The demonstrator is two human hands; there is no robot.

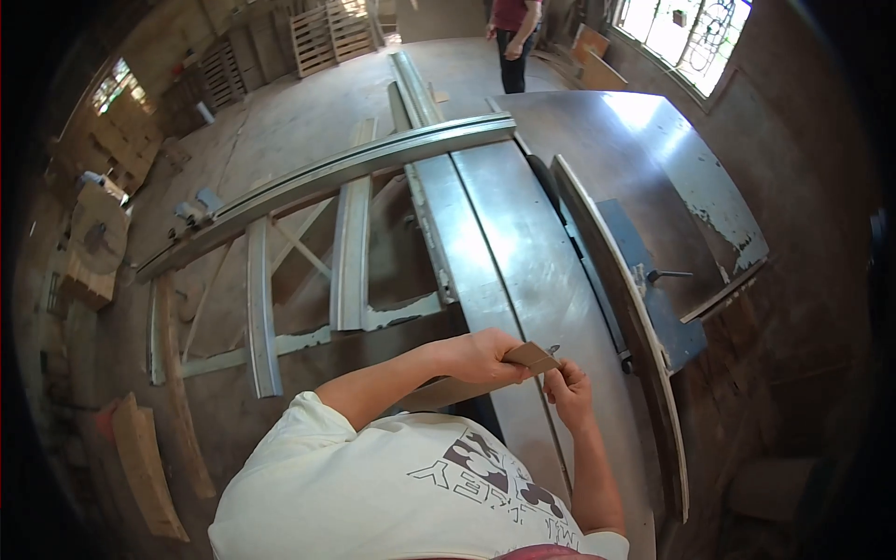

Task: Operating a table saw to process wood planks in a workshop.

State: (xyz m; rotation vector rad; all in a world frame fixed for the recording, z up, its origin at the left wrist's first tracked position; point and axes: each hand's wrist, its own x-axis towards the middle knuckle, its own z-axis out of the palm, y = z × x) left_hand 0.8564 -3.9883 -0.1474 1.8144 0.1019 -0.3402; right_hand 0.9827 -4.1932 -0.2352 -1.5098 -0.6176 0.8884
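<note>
My left hand (483, 357) is closed around a flat brown wooden board (532, 357), whose end sticks out past the fingers. The rest of the board runs back under my left forearm, close to my body. Beside that end, my right hand (567, 390) is closed with its fingers pinched together. A small dark, metallic-looking piece (553, 350) shows just above the right fingertips, too small to name. Both hands are over the metal sliding table (504, 243) of a large panel saw.
A long metal fence (345, 168) crosses the saw's frame on the left. To the right, an upright rail (611, 271) borders the wide metal table (607, 131). Another person (514, 42) stands at the far side. Wooden pallets (331, 37) lean at the back; planks (147, 467) stand lower left.
</note>
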